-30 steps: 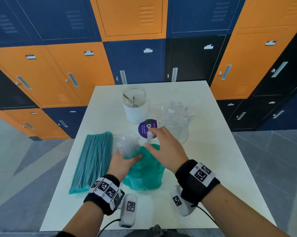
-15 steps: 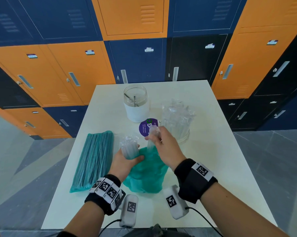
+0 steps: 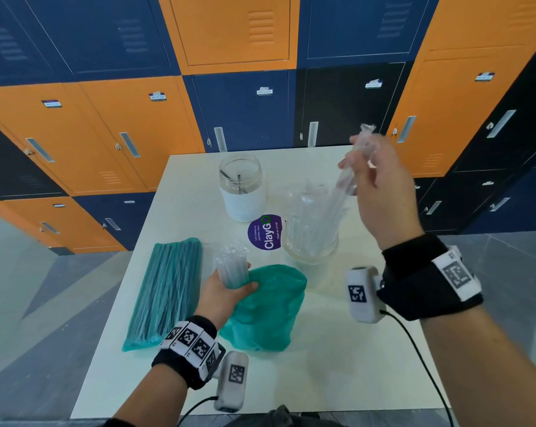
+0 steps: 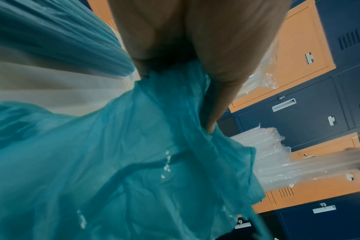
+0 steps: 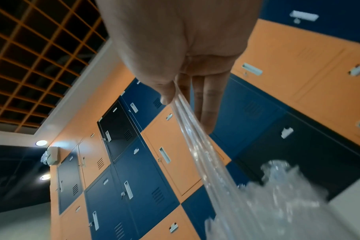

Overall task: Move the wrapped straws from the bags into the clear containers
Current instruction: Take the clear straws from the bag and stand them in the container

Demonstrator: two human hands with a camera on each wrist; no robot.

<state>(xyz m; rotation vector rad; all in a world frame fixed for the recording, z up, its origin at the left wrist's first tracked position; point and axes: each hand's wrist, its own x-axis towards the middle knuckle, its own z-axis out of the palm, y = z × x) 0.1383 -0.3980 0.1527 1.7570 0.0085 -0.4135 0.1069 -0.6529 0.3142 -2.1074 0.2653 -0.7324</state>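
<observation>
My left hand (image 3: 229, 289) grips a bundle of clear wrapped straws (image 3: 231, 266) where it sticks up out of the crumpled teal bag (image 3: 270, 309). In the left wrist view the thumb (image 4: 216, 105) presses into the teal bag (image 4: 134, 162). My right hand (image 3: 357, 160) is raised and pinches a few wrapped straws (image 3: 347, 177) between thumb and fingers. Their lower ends point down into the clear container (image 3: 311, 241), which is packed with wrapped straws. The right wrist view shows the pinched straws (image 5: 195, 146) slanting toward the container's straws (image 5: 277, 194).
A full, flat teal bag of straws (image 3: 165, 291) lies to the left. A clear jar with a white label (image 3: 242, 192) stands at the back and holds a couple of dark straws. A purple round sticker (image 3: 265, 232) lies on the white table (image 3: 322, 365). Lockers stand behind.
My right hand pulled a few straws out of the open teal bag and lifted them up and right over the clear container. The left hand stayed on its bundle.
</observation>
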